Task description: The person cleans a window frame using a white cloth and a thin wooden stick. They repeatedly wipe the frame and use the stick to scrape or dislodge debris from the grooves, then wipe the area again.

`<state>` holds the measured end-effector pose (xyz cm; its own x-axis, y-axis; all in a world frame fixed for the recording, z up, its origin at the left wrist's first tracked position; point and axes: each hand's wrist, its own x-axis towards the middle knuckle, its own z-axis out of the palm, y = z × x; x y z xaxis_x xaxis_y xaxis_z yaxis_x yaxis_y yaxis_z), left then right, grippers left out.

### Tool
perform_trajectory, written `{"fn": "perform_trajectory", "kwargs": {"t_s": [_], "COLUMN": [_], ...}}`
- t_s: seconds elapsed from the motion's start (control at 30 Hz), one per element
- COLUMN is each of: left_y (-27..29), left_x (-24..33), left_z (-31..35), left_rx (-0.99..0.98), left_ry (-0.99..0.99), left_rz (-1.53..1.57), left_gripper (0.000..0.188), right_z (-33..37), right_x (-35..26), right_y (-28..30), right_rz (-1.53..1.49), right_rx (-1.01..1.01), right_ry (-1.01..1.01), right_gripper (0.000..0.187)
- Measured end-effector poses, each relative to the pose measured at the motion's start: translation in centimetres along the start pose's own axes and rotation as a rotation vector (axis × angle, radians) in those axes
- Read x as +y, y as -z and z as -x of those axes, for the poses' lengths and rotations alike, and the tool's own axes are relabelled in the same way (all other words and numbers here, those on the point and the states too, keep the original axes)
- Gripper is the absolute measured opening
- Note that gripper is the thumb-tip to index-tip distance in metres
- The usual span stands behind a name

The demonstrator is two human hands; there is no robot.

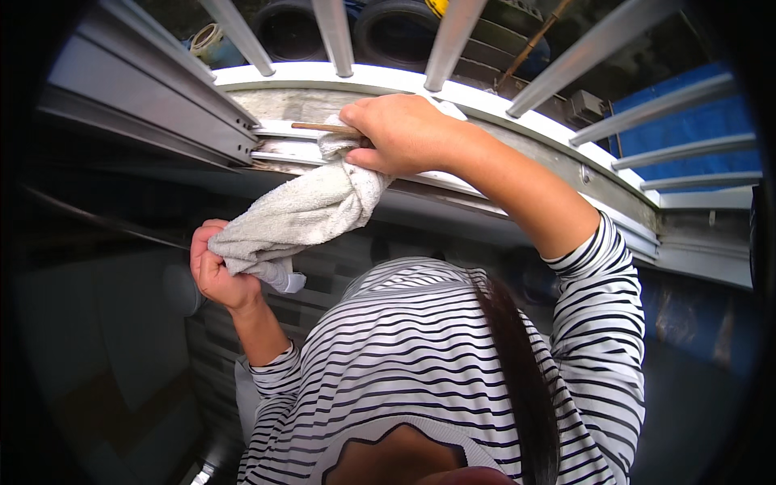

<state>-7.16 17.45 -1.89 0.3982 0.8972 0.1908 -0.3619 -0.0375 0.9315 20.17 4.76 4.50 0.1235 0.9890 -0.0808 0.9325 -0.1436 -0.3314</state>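
While one white cloth [303,202] spans the gap between the person's two hands, its long axis runs on a slant, from lower left up to upper right, bunched and twisted toward the upper end. Right hand [400,133], one: closed, gripping the cloth's upper end, with one thin brown stick [323,128] at the same grip. The stick's visible end points left, roughly along the window track [279,152]; its other end is hidden at the hand. Left hand [217,271], one: closed around the cloth's lower-left end, well apart from the track; the cloth lies up and to the right of it. Of the two, the right hand is nearer the track and the stick, its forearm passing over the sill. Whether the stick touches the track, cannot tell. Pale tag [297,283], one: hanging at the cloth's lower edge, just beside the left hand. Grey window panel [153,89], one: left of the track. Pale railing bars [333,40], at least seven: beyond the sill [283,105]. Dark tyres [396,32], two: outside, past the bars. Blue sheet [679,125], one: outside, at right. Striped shirt [404,331], one: worn by the person.
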Motion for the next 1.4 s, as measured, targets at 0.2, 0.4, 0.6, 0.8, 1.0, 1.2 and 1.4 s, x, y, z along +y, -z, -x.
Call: {"fn": "perform_trajectory", "kwargs": {"t_s": [0.2, 0.4, 0.6, 0.8, 1.0, 1.2, 1.4], "left_y": [-3.3, -9.1, -15.8, -19.6, -22.3, -25.9, -26.2], "left_x": [-0.8, -1.0, -1.2, -1.1, 0.4, 1.4, 2.8], "left_z": [3.0, 5.5, 8.2, 9.6, 9.7, 10.7, 9.0], "left_rx": [-0.246, -0.439, -0.709, -0.866, -0.966, -1.160, -0.917], "left_ry": [-0.011, 0.071, -0.075, -0.106, -0.119, -0.238, -0.165], "left_rz": [-0.171, -0.183, -0.258, -0.226, -0.110, -0.083, -0.072], "left_gripper": [0.016, 0.018, 0.017, 0.015, 0.022, 0.027, 0.026], "right_z": [7.4, 15.5, 23.3, 33.6, 43.0, 49.8, 49.5], "right_x": [1.4, 2.9, 7.2, 6.5, 3.8, 3.3, 4.3], "right_y": [1.2, 2.0, 2.8, 6.3, 6.1, 5.6, 6.2], "right_rz": [0.164, 0.310, 0.412, 0.099, -0.513, -0.502, -0.404], "right_rx": [-0.056, -0.034, 0.040, 0.280, 0.771, 1.380, 1.563], "right_ry": [-0.140, -0.375, -0.546, -0.739, -0.879, -1.114, -0.944], "right_gripper": [0.035, 0.037, 0.040, 0.036, 0.025, 0.021, 0.024]}}
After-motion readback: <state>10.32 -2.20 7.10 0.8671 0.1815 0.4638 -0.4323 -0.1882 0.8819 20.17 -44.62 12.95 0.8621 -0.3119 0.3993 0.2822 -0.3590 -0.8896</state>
